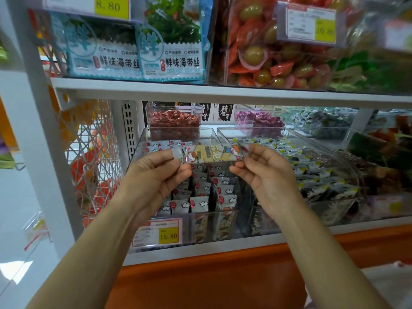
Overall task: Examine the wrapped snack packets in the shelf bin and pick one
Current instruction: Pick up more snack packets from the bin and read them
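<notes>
Packet [211, 154] ends partly hidden in left hand [156, 175] and right hand [266, 172] grips

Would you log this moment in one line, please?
left hand: pinches long yellow cartoon-printed packet; right hand: pinches other end; above clear plastic bin

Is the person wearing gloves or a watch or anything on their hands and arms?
No. The left hand and the right hand are bare, with no gloves and no rings that show. The left forearm and the right forearm are bare too. No sleeve, watch or bracelet shows, right down to the bottom edge of the picture.
</notes>
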Demonstrator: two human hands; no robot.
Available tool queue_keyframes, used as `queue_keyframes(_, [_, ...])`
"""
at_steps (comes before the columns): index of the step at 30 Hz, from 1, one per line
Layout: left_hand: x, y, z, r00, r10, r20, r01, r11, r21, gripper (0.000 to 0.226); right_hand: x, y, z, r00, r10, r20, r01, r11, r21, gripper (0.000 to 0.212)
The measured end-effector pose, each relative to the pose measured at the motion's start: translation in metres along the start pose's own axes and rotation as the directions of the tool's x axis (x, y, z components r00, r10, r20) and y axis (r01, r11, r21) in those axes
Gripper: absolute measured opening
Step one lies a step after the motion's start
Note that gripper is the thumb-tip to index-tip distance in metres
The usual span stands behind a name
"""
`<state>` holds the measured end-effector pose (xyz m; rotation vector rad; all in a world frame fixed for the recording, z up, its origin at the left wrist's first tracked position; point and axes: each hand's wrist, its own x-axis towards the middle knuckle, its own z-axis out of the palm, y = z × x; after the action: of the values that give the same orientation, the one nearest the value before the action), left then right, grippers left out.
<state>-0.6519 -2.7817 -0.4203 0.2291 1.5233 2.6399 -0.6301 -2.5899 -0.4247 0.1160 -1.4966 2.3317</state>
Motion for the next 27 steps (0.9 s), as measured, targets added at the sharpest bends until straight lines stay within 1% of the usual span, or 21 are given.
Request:
queue_keyframes(2, [0.0005, -0.0015, -0.0013, 1.0, 0.007, 0.027, -0.008, 1.0, 0.015, 0.015, -0.0003, 0.0014, -0.0011, 0.998, -0.059, -0.025, 0.055, 0.988, -0.144, 0.022])
queue_keyframes(4, [0.0009, -0.0022, -0.0023, 0.997, 0.008, 0.075, -0.01, 1.0, 0.023, 0.017, -0.0013, 0.001, -0.0017, 0.99, -0.134, -0.034, 0.119, 0.955, -0.272, 0.023])
queue_keyframes(6, [0.0007, -0.0029, -0.0024, 0.991, 0.005, 0.136, -0.013, 0.998, 0.054, 0.012, -0.0026, 0.0005, -0.0027, 0.977, -0.211, -0.02, 0.188, 0.906, -0.379, 0.023])
queue_keyframes(8, [0.0003, -0.0056, -0.0016, 0.991, 0.019, 0.136, -0.038, 0.99, 0.135, 0.022, -0.0046, 0.0, -0.0023, 0.968, -0.251, 0.008, 0.226, 0.858, -0.462, 0.024])
queue_keyframes(9, [0.0006, -0.007, -0.0012, 0.994, 0.035, 0.103, -0.053, 0.983, 0.175, 0.024, -0.0051, 0.0, -0.0019, 0.968, -0.251, 0.016, 0.228, 0.852, -0.471, 0.026])
queue_keyframes(11, [0.0013, -0.0087, -0.0009, 0.997, 0.068, 0.038, -0.075, 0.969, 0.234, 0.019, -0.0064, -0.0004, 0.0004, 0.974, -0.223, 0.024, 0.214, 0.887, -0.41, 0.027])
queue_keyframes(12, [0.001, -0.009, -0.0008, 0.997, 0.076, 0.025, -0.08, 0.963, 0.256, 0.017, -0.0072, 0.0002, 0.0016, 0.977, -0.211, 0.034, 0.208, 0.902, -0.379, 0.023])
queue_keyframes(15, [-0.0003, -0.009, -0.0001, 0.994, 0.096, 0.053, -0.108, 0.937, 0.332, 0.025, -0.0069, 0.0037, 0.0008, 0.97, -0.233, 0.065, 0.238, 0.872, -0.429, 0.006])
queue_keyframes(17, [-0.0015, -0.0087, 0.0009, 0.991, 0.109, 0.074, -0.128, 0.926, 0.356, 0.029, -0.0053, 0.0036, -0.0008, 0.978, -0.203, 0.049, 0.206, 0.898, -0.388, 0.008])
queue_keyframes(19, [-0.0024, -0.008, 0.0021, 0.993, 0.101, 0.069, -0.118, 0.933, 0.341, 0.026, -0.0036, 0.0007, -0.002, 0.993, -0.111, 0.033, 0.116, 0.967, -0.229, 0.011])
queue_keyframes(21, [-0.0022, -0.007, 0.0023, 0.995, 0.089, 0.044, -0.098, 0.943, 0.317, 0.021, -0.0033, -0.0016, -0.0018, 0.999, -0.032, 0.032, 0.035, 0.994, -0.107, 0.013])
queue_keyframes(24, [-0.0019, -0.0054, 0.0039, 0.996, 0.089, -0.022, -0.08, 0.957, 0.279, 0.02, -0.0048, 0.0001, 0.0012, 0.999, 0.015, 0.036, -0.012, 0.998, -0.069, 0.01])
queue_keyframes(27, [-0.002, -0.0043, 0.0044, 0.994, 0.099, -0.049, -0.08, 0.952, 0.297, 0.02, -0.0054, 0.0023, 0.0032, 0.999, 0.016, 0.034, -0.013, 0.997, -0.076, 0.013])
